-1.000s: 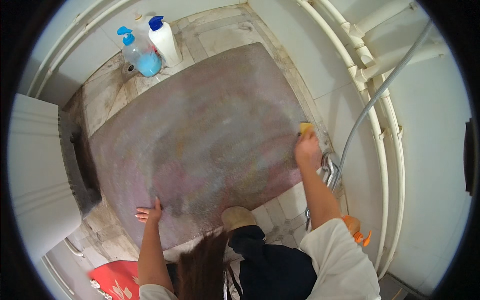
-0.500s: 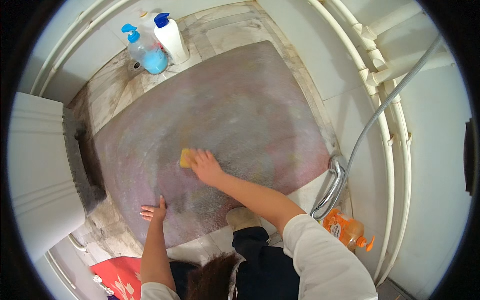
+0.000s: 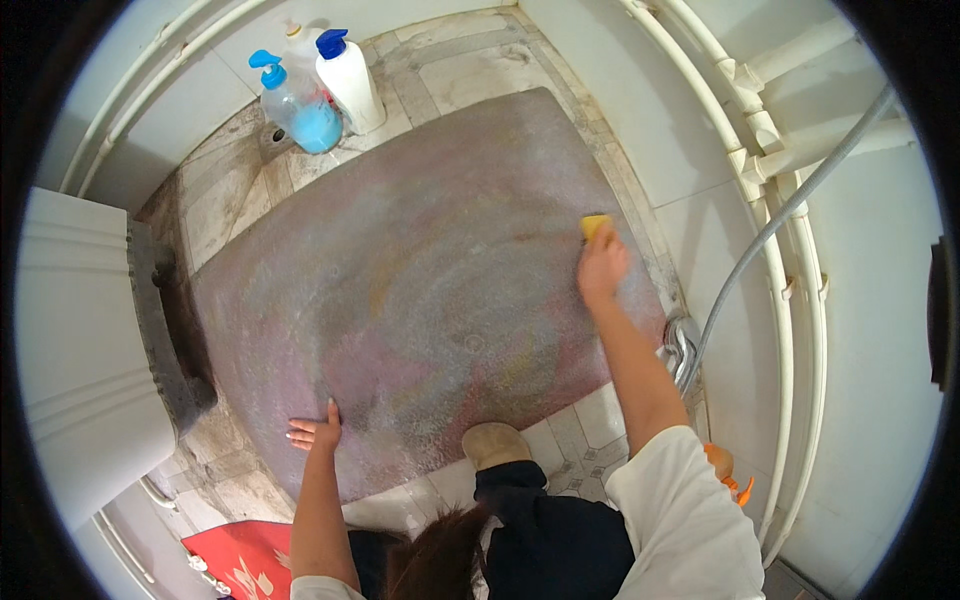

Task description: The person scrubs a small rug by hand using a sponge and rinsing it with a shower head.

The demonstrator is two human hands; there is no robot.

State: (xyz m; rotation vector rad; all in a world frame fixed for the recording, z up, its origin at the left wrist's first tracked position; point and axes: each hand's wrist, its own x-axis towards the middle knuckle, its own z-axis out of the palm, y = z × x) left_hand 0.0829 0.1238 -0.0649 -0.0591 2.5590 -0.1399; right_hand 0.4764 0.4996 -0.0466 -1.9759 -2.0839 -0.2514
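Note:
A large greyish-purple mat [image 3: 400,270] with a wet, streaked surface lies on the tiled floor in front of me. My right hand [image 3: 605,262] grips a yellow sponge [image 3: 595,226] and presses it on the mat close to its right edge. Part of the sponge is covered by my fingers. My left hand [image 3: 316,432] rests on the mat's near left part, fingers spread, holding nothing. Between my arms, the toe of my beige shoe [image 3: 495,445] touches the mat's near edge.
Pump bottles, one with blue liquid [image 3: 316,125] and one white [image 3: 352,88], stand beyond the mat. A shower head [image 3: 682,345] on a grey hose [image 3: 770,225] lies right, near an orange bottle [image 3: 718,460]. A white cabinet [image 3: 85,330] stands left; pipes [image 3: 775,300] line the right wall.
My right hand has swept the sponge from the middle of the mat to the right and farther away. My left hand stays planted in nearly the same place.

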